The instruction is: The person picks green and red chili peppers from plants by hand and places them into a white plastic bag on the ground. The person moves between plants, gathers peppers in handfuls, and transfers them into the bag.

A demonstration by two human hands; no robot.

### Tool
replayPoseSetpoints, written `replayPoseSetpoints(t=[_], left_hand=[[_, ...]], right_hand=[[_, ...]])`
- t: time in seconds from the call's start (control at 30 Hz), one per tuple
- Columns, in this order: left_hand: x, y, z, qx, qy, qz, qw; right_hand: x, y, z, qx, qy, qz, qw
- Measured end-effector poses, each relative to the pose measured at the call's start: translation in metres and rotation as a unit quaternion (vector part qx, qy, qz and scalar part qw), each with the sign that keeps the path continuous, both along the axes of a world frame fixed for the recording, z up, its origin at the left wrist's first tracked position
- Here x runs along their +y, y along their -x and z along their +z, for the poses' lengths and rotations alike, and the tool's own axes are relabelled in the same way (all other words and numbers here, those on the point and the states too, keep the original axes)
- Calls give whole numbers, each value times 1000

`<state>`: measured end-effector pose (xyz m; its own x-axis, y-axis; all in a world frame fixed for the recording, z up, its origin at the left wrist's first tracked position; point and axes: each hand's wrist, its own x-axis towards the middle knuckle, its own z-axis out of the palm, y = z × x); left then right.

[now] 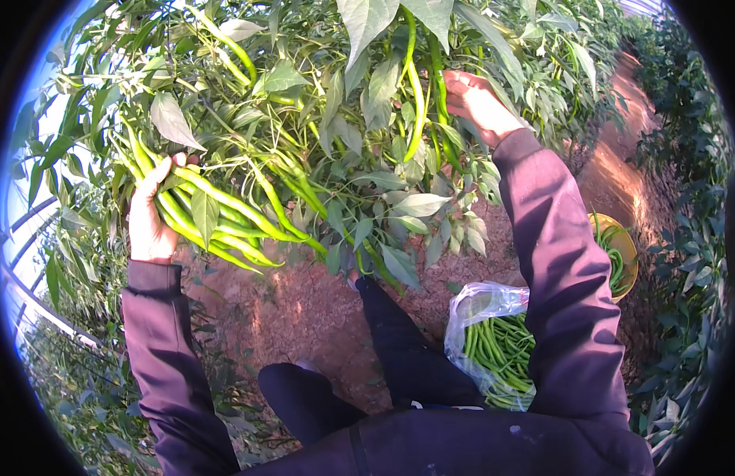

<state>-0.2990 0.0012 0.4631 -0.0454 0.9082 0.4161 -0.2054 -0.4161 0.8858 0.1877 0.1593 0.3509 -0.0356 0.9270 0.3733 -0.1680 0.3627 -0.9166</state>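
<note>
My left hand [153, 214] is closed round a bunch of long green chili peppers [224, 223], whose tips point to the right; a leaf lies over them. My right hand [477, 107] is up among the leaves of the pepper plant [367, 172], with its fingers at a dark green pepper [440, 89] that hangs down. The fingertips are partly behind that pepper, so whether they grip it is not plain. Just left of it hangs a lighter green pepper [416, 110]. More peppers hang at the upper left and between my hands.
A clear plastic bag [457, 333] full of green peppers stands on the soil by my leg, partly behind my right sleeve. Beyond that sleeve is a yellow bucket [632, 256] with some peppers. Plant rows line both sides of a dirt path [617, 154]. Curved frame bars [52, 309] show at left.
</note>
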Motion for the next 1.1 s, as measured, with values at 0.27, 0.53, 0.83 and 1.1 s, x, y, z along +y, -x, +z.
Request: replayPoseSetpoints(t=[0.27, 0.53, 0.83, 1.1], left_hand=[[-3, -3, 2, 26, 20, 17, 999], [-1, 0, 2, 35, 28, 9, 999], [0, 3, 0, 26, 35, 26, 999], [4, 5, -1, 22, 29, 33, 999]], right_hand=[[16, -17, 21, -114, -41, 6, 993], [11, -29, 49, -156, -39, -10, 987], [17, -103, 65, -256, -269, -209, 905], [16, -95, 9, -132, 10, -248, 960]])
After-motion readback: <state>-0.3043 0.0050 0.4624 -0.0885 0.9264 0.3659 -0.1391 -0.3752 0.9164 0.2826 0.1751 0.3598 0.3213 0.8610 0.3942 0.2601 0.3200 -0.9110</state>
